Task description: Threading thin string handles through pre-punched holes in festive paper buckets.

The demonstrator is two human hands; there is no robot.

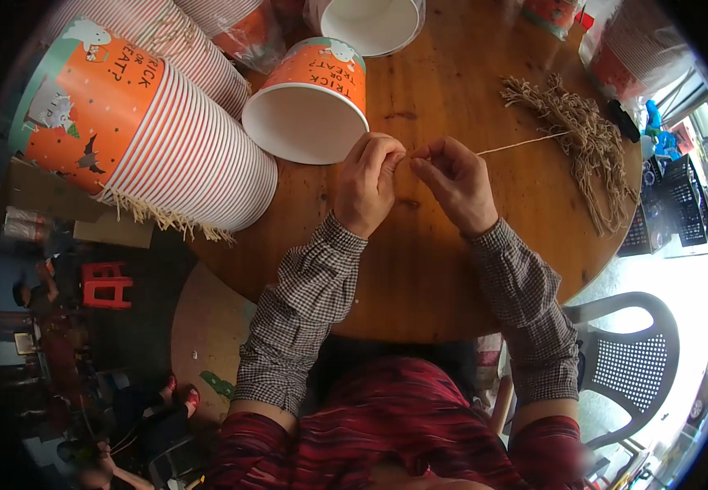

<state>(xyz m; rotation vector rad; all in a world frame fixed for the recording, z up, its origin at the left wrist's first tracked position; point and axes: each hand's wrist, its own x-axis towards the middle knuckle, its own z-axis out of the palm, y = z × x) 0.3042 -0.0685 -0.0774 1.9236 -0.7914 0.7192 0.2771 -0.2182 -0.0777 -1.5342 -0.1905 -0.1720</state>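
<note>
My left hand (368,186) and my right hand (458,186) meet over the wooden table, fingertips pinched close together. Both are closed on a thin beige string; the short piece between the fingertips is barely visible. From behind my right hand the string (525,144) runs out to a tangled bundle of strings (589,151) at the right. Just beyond my left hand, a single orange paper bucket (328,64) with a white inside lies on its side, mouth toward me. A long stack of nested orange and white buckets (199,147) lies at the left, with string ends hanging beneath it.
More stacked buckets (182,41) lie behind at the left, and another white-mouthed bucket (370,24) is at the far edge. Wrapped buckets (635,53) stand far right. A grey plastic chair (631,363) and black crates (684,200) are beyond the round table (419,302). Another person sits lower left.
</note>
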